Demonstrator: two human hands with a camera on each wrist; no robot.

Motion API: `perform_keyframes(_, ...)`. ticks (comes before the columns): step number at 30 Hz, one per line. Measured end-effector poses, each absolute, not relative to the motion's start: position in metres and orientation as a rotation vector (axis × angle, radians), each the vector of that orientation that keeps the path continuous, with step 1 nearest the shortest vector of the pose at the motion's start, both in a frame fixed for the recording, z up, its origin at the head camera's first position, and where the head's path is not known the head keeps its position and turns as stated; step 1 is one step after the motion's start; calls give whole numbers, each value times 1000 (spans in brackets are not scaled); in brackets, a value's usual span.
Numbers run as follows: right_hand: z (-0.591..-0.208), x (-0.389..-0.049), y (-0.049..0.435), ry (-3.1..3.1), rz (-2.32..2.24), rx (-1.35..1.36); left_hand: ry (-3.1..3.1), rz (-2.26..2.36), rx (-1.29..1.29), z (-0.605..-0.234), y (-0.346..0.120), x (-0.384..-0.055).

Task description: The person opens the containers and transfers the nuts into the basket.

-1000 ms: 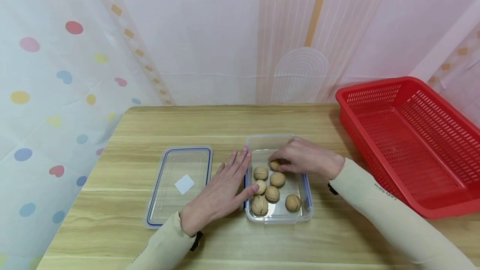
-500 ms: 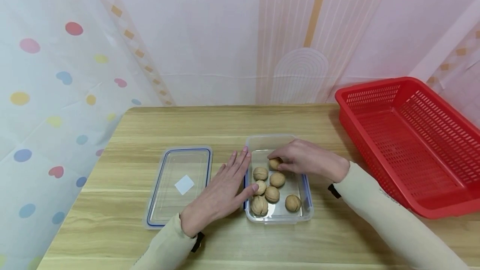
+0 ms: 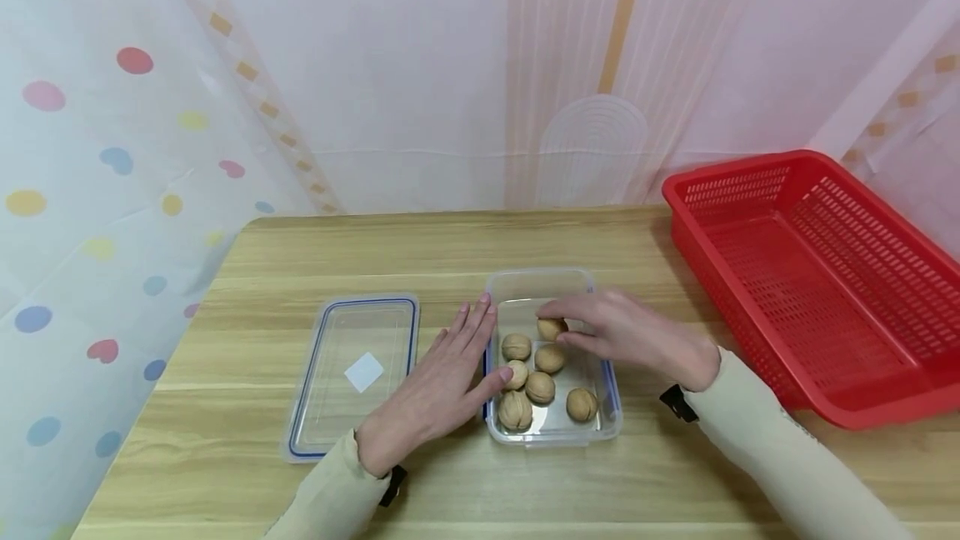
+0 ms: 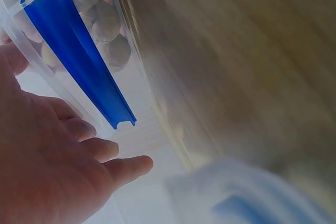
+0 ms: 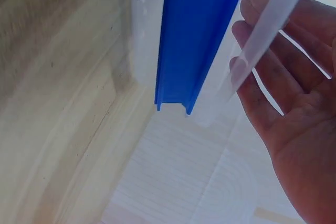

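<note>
A clear plastic food container [image 3: 611, 407] with blue-edged sides stands on the table and holds several walnuts [image 3: 540, 388]. My right hand [image 3: 626, 332] reaches over its right wall and pinches a walnut [image 3: 551, 328] between fingertips and thumb, near the container's far end. In the right wrist view, the fingers [image 5: 257, 74] pass behind the clear rim, beside a blue latch [image 5: 194, 40]; no walnut shows there. My left hand [image 3: 435, 394] lies with fingers outstretched along the left wall, its thumb over the rim near a paler walnut [image 3: 516, 375]. A blue latch [image 4: 79, 59] is beside these fingers.
A clear lid [image 3: 352, 315] with a blue seal and a white square label lies left of the container. At the right stands a red perforated basket [image 3: 832, 273]. A patterned cloth [image 3: 420, 65] hangs behind the wooden table [image 3: 405, 244].
My right wrist has drawn back to the right and nearer, and its fingers look straighter. The walnut at its fingertips has shifted slightly right within the container. The left hand stays in place.
</note>
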State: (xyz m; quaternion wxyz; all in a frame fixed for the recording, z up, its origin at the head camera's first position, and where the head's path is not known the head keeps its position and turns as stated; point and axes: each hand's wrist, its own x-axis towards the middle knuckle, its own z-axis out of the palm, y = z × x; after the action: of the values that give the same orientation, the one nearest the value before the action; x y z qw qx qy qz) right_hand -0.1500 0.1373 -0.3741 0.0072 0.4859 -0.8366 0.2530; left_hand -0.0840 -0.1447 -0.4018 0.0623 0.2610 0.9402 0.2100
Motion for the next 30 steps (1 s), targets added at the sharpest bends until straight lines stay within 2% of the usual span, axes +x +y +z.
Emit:
perform_keyframes(14,-370,-124,157,-2376,909,1318,2831,655,780,-403,-144,-85)
perform_keyframes(30,-323,-90,204,-2422,905,1084,2833,697,778,-406,-143,-86)
